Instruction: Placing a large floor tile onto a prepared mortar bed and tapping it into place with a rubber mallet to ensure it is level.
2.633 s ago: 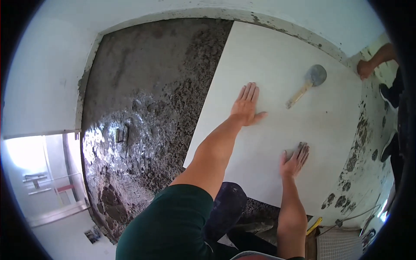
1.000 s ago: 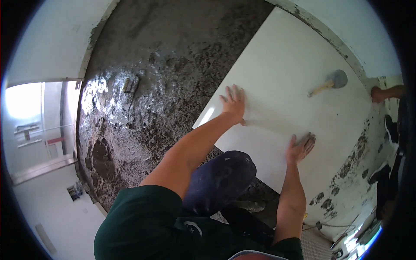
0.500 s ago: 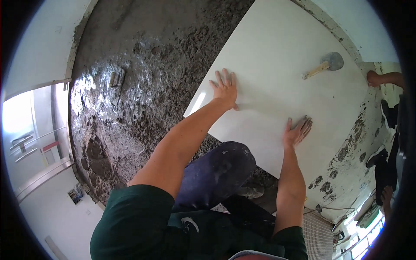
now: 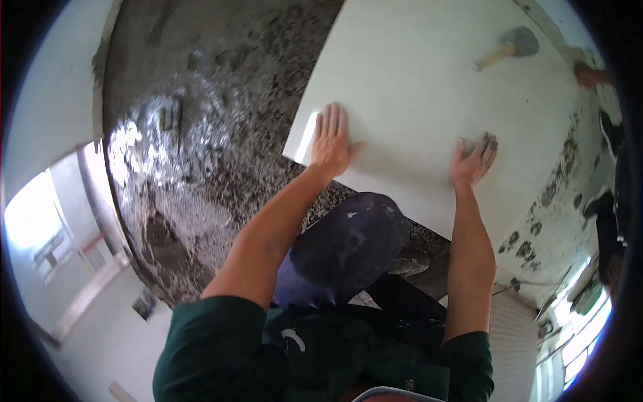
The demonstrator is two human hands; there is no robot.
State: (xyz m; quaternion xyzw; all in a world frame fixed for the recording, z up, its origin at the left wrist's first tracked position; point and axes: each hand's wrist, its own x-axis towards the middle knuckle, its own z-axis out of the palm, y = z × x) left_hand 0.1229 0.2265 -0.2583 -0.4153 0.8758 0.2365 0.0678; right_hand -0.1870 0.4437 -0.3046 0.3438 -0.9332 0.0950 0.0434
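A large white floor tile [image 4: 408, 100] lies over the grey mortar bed [image 4: 221, 127]. My left hand [image 4: 331, 144] rests flat on the tile close to its left edge, fingers together and thumb out to the side. Farther right, my right hand [image 4: 474, 164] lies on the same tile with its fingers stretched out; the fingertips are smeared grey. Neither hand holds anything. A rubber mallet [image 4: 499, 56] with a grey head and a wooden handle lies on the tile beyond my right hand.
A trowel [image 4: 169, 119] sits on the wet mortar at left. Another person's hand [image 4: 592, 75] touches the tile's far right side, with their dark shoes [image 4: 608, 134] nearby. Grey smears [image 4: 559, 177] mark the pale surface at right. My bent knee [image 4: 351, 234] is by the tile's near edge.
My left hand has shifted left toward the tile's edge, its spread fingers drawing together. My right hand still lies on the tile. The whole view has turned and shifted somewhat.
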